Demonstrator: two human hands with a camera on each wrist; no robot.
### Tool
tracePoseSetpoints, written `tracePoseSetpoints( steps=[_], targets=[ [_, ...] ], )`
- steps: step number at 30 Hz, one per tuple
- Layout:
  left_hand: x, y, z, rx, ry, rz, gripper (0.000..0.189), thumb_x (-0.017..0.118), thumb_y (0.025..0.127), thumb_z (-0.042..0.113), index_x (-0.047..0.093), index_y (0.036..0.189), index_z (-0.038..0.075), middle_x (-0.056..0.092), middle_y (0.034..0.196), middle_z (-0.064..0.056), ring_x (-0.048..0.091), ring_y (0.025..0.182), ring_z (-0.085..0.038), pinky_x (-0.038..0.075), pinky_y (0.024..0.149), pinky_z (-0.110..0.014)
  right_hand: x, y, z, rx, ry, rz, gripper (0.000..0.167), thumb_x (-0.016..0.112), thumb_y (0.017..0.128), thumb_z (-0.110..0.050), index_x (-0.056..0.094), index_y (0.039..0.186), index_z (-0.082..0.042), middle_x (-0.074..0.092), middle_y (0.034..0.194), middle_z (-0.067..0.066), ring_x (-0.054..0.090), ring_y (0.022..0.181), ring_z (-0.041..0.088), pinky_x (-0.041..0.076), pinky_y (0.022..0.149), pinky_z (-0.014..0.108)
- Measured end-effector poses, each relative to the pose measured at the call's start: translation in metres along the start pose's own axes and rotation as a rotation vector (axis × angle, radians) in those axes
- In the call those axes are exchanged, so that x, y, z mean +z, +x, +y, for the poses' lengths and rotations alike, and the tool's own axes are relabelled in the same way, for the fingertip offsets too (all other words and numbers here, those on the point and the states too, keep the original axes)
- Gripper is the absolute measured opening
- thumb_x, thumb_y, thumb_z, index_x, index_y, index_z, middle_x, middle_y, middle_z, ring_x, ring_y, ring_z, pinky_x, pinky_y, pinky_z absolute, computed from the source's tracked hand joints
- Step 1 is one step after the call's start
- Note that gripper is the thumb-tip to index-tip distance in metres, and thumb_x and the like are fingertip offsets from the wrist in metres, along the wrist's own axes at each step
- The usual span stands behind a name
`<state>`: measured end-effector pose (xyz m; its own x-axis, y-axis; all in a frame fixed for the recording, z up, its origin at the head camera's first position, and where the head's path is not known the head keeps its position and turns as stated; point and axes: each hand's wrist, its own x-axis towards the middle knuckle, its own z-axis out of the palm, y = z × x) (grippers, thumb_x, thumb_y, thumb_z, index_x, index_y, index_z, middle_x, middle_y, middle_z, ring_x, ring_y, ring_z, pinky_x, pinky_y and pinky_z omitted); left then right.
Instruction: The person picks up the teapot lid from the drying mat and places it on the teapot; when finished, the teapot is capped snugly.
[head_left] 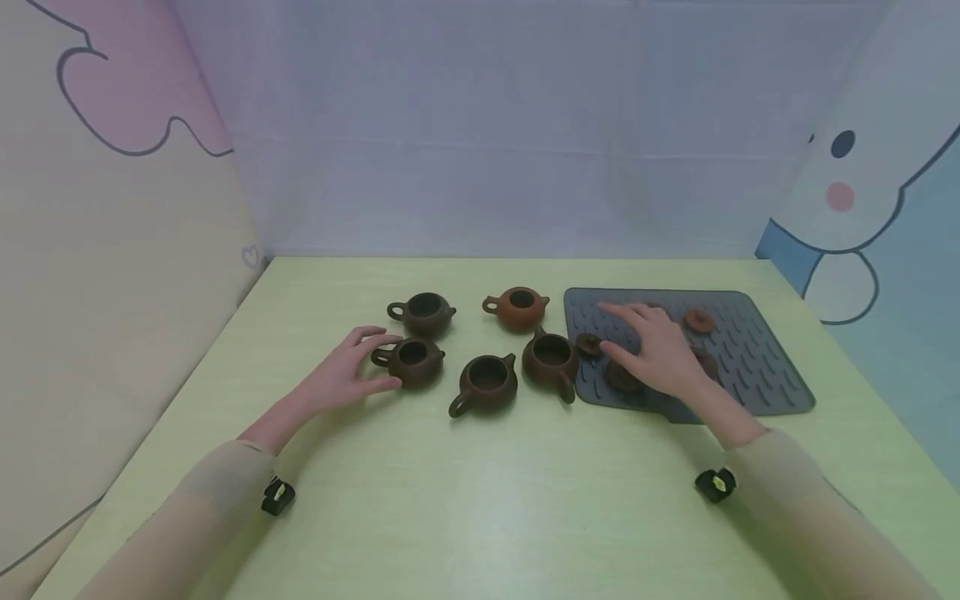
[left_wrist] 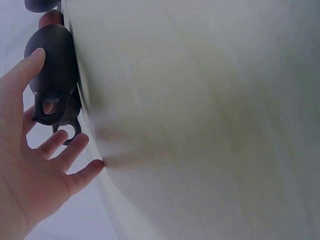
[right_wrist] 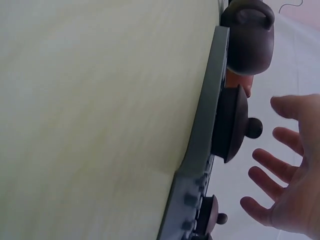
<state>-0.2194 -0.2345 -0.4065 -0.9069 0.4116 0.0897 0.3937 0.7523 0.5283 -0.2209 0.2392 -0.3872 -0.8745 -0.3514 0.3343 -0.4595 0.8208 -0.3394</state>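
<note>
Several small clay teapots without lids stand on the table. My left hand (head_left: 352,367) is at a dark brown teapot (head_left: 422,371), thumb and index finger on either side of its body, its handle between them. The left wrist view shows the thumb against the teapot (left_wrist: 55,60) and the other fingers spread. Above a grey ridged mat (head_left: 772,383) my right hand (head_left: 656,350) hovers with fingers spread, holding nothing. Round knobbed lids lie on the mat: a dark lid (head_left: 588,344) near the thumb, a reddish lid (head_left: 699,321), and others partly hidden beneath the hand.
Around the gripped teapot stand another dark teapot (head_left: 424,315) behind, a reddish-brown teapot (head_left: 517,310) at the back, and two dark teapots (head_left: 487,385) to the right, one beside the mat. A pale curtain (head_left: 480,133) hangs behind the table (head_left: 480,517).
</note>
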Motion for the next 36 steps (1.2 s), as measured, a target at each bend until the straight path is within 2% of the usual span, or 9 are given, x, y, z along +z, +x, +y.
tracePoseSetpoints(
  steps=[7,11,15,19,25,29,36],
  targets=[
    [0.000,0.001,0.002,-0.008,-0.032,0.010,0.067,0.080,0.082,0.035,0.053,0.140,0.016,0.041,0.148,-0.021,0.043,0.135,-0.044,0.034,0.110,-0.065,0.006,0.006,-0.008,0.109,0.063,-0.048,0.045,0.060,0.099,-0.022,0.053,0.141,-0.009,0.057,0.136,0.021,0.049,0.125,0.043,0.038,0.100,0.066],
    [0.000,0.001,0.003,-0.006,-0.042,0.011,0.067,0.081,0.081,0.033,0.054,0.139,0.015,0.046,0.144,-0.019,0.046,0.133,-0.040,0.036,0.110,-0.062,0.008,0.008,-0.011,0.136,0.061,-0.068,0.041,0.060,0.098,-0.019,0.057,0.137,-0.008,0.060,0.131,0.021,0.053,0.120,0.041,0.041,0.096,0.062],
    [-0.001,0.001,0.002,-0.004,-0.048,0.009,0.066,0.081,0.081,0.033,0.054,0.139,0.014,0.049,0.142,-0.017,0.047,0.133,-0.037,0.037,0.110,-0.060,0.011,0.010,-0.012,0.141,0.040,-0.077,0.036,0.061,0.097,-0.017,0.061,0.132,-0.008,0.063,0.126,0.020,0.055,0.114,0.040,0.046,0.083,0.055],
    [-0.001,0.002,0.002,-0.005,-0.040,0.002,0.067,0.081,0.081,0.034,0.054,0.139,0.015,0.053,0.140,-0.016,0.049,0.132,-0.036,0.037,0.110,-0.060,0.013,0.011,-0.014,0.149,0.008,-0.078,0.031,0.062,0.096,-0.016,0.066,0.126,-0.008,0.063,0.123,0.020,0.055,0.112,0.040,0.046,0.072,0.049],
    [-0.002,0.003,0.003,0.007,-0.042,-0.022,0.066,0.081,0.081,0.032,0.053,0.139,0.016,0.062,0.134,-0.011,0.055,0.128,-0.034,0.038,0.110,-0.058,0.013,0.011,-0.015,0.164,-0.024,-0.092,0.026,0.062,0.096,-0.014,0.069,0.120,-0.008,0.063,0.121,0.021,0.053,0.113,0.042,0.047,0.076,0.053],
    [-0.003,0.003,0.004,-0.011,-0.054,-0.033,0.066,0.080,0.081,0.034,0.052,0.139,0.019,0.065,0.132,-0.008,0.057,0.128,-0.034,0.038,0.110,-0.059,0.015,0.011,-0.015,0.161,-0.028,-0.094,0.024,0.063,0.095,-0.014,0.070,0.117,-0.008,0.064,0.118,0.020,0.054,0.111,0.041,0.047,0.076,0.054],
    [-0.003,0.003,0.005,-0.029,-0.056,-0.037,0.066,0.080,0.081,0.036,0.052,0.139,0.022,0.066,0.130,-0.008,0.057,0.128,-0.035,0.037,0.110,-0.060,0.018,0.012,-0.013,0.165,-0.019,-0.090,0.022,0.065,0.095,-0.013,0.071,0.115,-0.006,0.064,0.118,0.022,0.054,0.113,0.042,0.048,0.084,0.057]
  ],
)
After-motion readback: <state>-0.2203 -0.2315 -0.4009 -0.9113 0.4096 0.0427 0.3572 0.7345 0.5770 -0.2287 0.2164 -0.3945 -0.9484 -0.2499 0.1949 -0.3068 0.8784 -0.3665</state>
